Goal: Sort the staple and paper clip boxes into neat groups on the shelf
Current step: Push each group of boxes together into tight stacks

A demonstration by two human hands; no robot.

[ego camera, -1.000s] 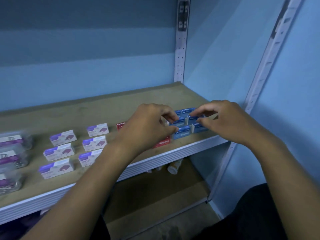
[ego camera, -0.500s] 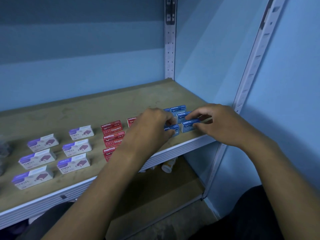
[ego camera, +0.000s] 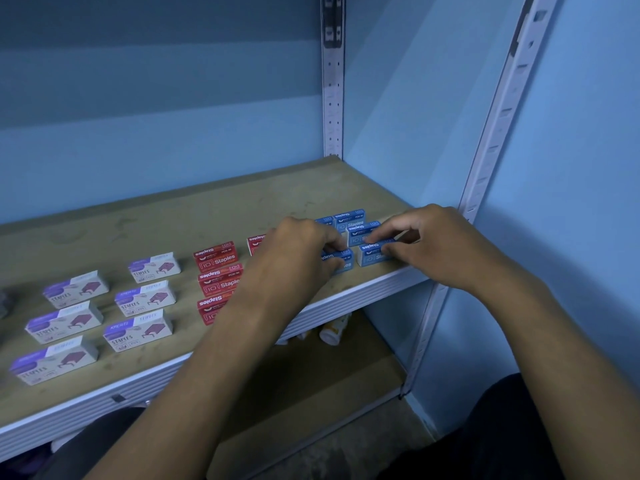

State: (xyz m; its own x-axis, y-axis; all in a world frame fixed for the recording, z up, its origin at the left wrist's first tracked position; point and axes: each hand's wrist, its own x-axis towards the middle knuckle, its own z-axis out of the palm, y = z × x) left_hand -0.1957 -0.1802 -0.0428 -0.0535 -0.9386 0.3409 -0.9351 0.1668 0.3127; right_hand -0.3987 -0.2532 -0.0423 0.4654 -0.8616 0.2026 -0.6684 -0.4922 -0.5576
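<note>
Several blue staple boxes [ego camera: 350,220] stand in two columns at the right end of the wooden shelf [ego camera: 214,216]. My left hand [ego camera: 298,258] pinches the front left blue box [ego camera: 337,259] between thumb and fingers. My right hand [ego camera: 433,244] pinches the front right blue box [ego camera: 372,254]. Left of them several red staple boxes [ego camera: 215,256] stand in a column, with one more red box [ego camera: 256,242] partly hidden behind my left hand. Further left, several purple-and-white staple boxes [ego camera: 143,299] form two columns.
The shelf's white front rail [ego camera: 346,303] runs below the boxes. White slotted uprights [ego camera: 332,77] rise at the back and at the right front. Small bottles [ego camera: 332,332] lie on the lower shelf. Clear paper clip containers [ego camera: 4,303] just show at the left edge.
The camera has turned right, so the clear containers have slid almost out of view. Both hands stay on the blue boxes and have drawn the front pair closer to the shelf edge.
</note>
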